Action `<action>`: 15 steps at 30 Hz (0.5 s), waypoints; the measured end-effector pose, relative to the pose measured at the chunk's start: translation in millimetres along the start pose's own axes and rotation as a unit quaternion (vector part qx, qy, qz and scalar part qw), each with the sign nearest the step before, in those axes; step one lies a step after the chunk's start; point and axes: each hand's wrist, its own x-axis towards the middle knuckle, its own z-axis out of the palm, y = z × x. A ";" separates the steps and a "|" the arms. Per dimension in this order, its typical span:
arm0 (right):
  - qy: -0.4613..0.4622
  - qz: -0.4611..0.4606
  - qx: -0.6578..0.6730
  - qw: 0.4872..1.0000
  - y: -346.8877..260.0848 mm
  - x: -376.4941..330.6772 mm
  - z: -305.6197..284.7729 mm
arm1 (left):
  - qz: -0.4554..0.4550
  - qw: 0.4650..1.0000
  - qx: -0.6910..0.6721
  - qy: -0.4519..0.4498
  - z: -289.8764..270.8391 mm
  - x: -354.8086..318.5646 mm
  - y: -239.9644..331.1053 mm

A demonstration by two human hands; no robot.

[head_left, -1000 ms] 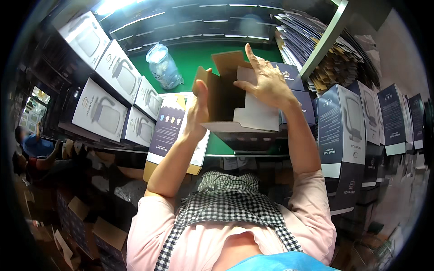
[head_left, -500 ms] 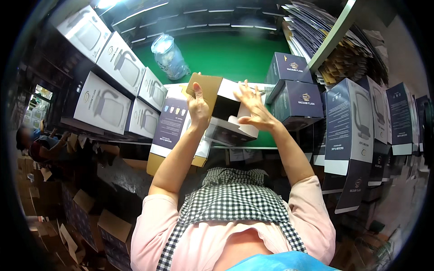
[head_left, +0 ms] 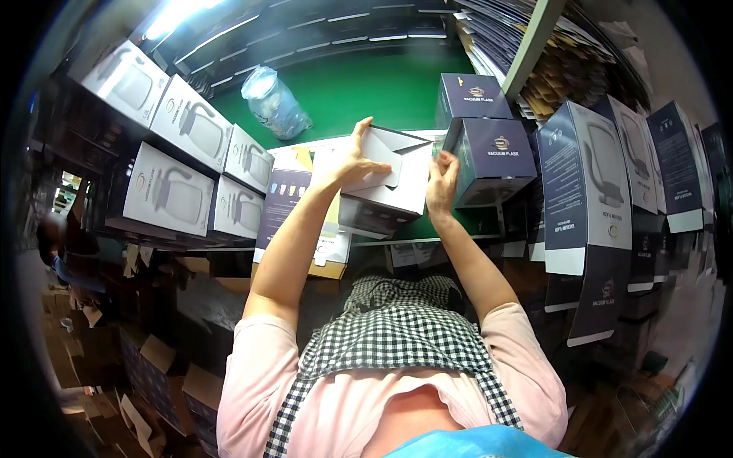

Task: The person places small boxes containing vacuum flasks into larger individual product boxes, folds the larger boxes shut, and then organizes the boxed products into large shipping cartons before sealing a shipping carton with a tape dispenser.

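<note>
Box is at the table's near edge, roughly mid-length, set at an angle. Dark printed wall toward the wearer, white flaps on top: one slants inward with a rounded tab, others stand or lean around it. Top not flat, dark gap visible along the far side. Can't tell if the base sits fully on the surface.

Left hand grips the box's left side: thumb pressed on the slanted flap, index finger stretched up by the far left corner, forearm coming up from lower left. Right hand is upright just beside the box's right side, fingers half curled, thumb side toward the box, elbow bent. Can't tell if it touches the wall.

Left of the box, flat carton lies across the near edge, brown end overhanging. White boxes stacked along the left edge, flask pictures facing in. Right of the box, two dark boxes, one behind the other. Farther: blue bag on the far left part, flat stack behind a post at the far right corner.
</note>
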 end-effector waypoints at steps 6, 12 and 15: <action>-0.279 0.335 0.104 0.894 125.5 0.0 -34.0 | -0.037 0.993 0.110 0.020 8.5 0.1 24.7; -0.247 0.284 0.217 0.901 77.9 10.1 -28.3 | 0.074 0.915 -0.384 0.103 -66.7 -88.9 13.1; -0.203 0.028 0.176 0.963 -64.2 -5.0 -7.4 | 0.045 0.780 -0.609 0.140 -77.5 -110.8 -81.3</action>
